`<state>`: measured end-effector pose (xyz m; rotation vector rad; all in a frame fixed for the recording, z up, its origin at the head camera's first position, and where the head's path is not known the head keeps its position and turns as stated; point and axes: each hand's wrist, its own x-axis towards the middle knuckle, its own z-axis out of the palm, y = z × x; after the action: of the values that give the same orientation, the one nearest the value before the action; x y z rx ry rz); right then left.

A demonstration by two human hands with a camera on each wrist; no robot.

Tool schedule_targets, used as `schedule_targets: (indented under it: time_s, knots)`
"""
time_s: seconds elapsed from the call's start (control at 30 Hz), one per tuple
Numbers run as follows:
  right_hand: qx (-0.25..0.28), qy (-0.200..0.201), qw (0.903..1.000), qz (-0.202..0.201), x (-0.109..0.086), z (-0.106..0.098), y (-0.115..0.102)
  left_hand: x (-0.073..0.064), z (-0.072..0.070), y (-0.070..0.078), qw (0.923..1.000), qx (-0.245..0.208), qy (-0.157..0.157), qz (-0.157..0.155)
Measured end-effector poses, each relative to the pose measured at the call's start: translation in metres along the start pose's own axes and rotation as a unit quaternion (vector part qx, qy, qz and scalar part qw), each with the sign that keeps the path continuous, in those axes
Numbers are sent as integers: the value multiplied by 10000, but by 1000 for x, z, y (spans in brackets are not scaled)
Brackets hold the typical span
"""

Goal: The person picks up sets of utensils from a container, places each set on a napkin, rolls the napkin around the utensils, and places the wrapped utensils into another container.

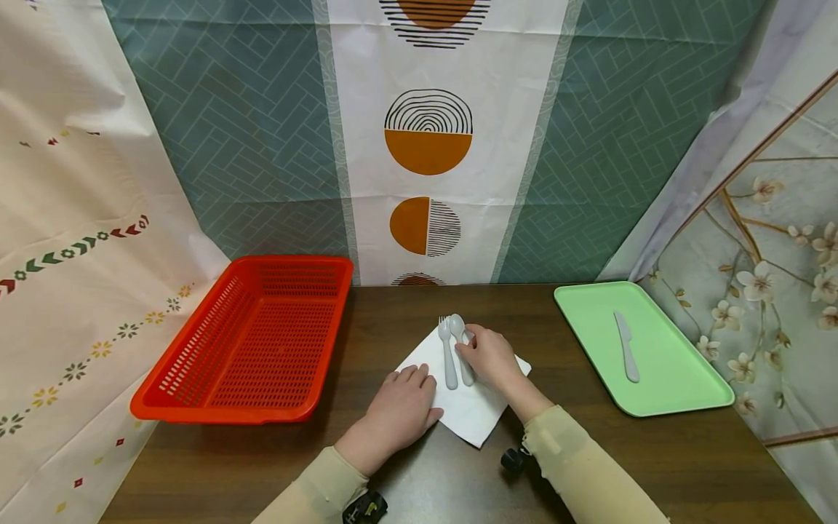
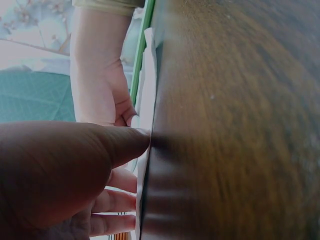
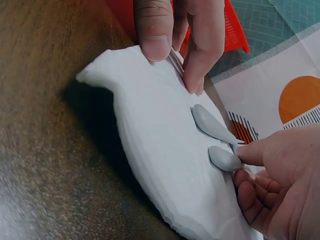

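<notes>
A white napkin [image 1: 474, 413] lies turned cornerwise on the table, with a grey fork [image 1: 449, 360] and a grey spoon [image 1: 456, 324] side by side on top. My right hand [image 1: 492, 356] pinches the spoon by its handle, thumb and fingers just below the bowl. In the right wrist view, the spoon's handle end [image 3: 225, 159] lies against the napkin beside the fork's handle [image 3: 209, 121]. My left hand [image 1: 404, 406] rests on the napkin's left part, fingers extended and thumb at its near edge. Part of the napkin is hidden under both hands.
A red plastic basket [image 1: 222, 415] stands on the left of the brown table [image 1: 419, 495]. On the right is a light green tray [image 1: 681, 397] with a grey knife [image 1: 627, 346] on it. Patterned cloths [image 1: 432, 65] hang behind and at both sides.
</notes>
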<state>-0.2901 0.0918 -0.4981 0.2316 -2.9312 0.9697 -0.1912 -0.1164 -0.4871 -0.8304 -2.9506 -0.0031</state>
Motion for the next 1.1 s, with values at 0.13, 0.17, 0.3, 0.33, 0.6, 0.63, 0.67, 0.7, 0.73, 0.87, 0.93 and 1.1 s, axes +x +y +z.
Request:
schedule_targets:
  time_s: [0.13, 0.17, 0.3, 0.33, 0.6, 0.63, 0.67, 0.7, 0.73, 0.87, 0.93, 1.1]
  knots:
    - [60, -21, 10000, 6, -1, -1, 0, 0, -1, 0, 10000, -13, -8, -11]
    - [78, -23, 10000, 5, -1, -1, -1, 0, -1, 0, 10000, -18, -18, -15]
    - [129, -43, 9999, 11, -2, 0, -1, 0, -2, 1, 10000, -18, -37, -18]
    - [132, -52, 9999, 15, -2, 0, -1, 0, -2, 1, 10000, -10, -32, -12]
    - [174, -92, 9998, 85, -3, 0, -1, 0, 0, -1, 10000, 0, 6, 26]
    - [176, -94, 9998, 78, -3, 0, -1, 0, 0, -1, 10000, 1, 32, 31]
    - [190, -98, 9997, 75, -3, 0, 0, 0, 0, -1, 10000, -1, 49, 34]
    - [191, -98, 9998, 61, -3, 0, 0, 0, 0, -1, 10000, 5, 68, 38]
    - [199, -104, 9997, 58, -3, 0, 0, 0, 1, -1, 10000, 12, 82, 40]
    - [301, -158, 9994, 94, -4, -1, 1, 0, 2, -1, 10000, 11, 60, 27]
    - [356, -185, 9991, 126, -4, -1, 0, 0, 2, -1, 10000, 8, 34, 18]
    - [398, -220, 9989, 141, -5, -1, 0, 1, 2, 0, 10000, -14, -10, 3]
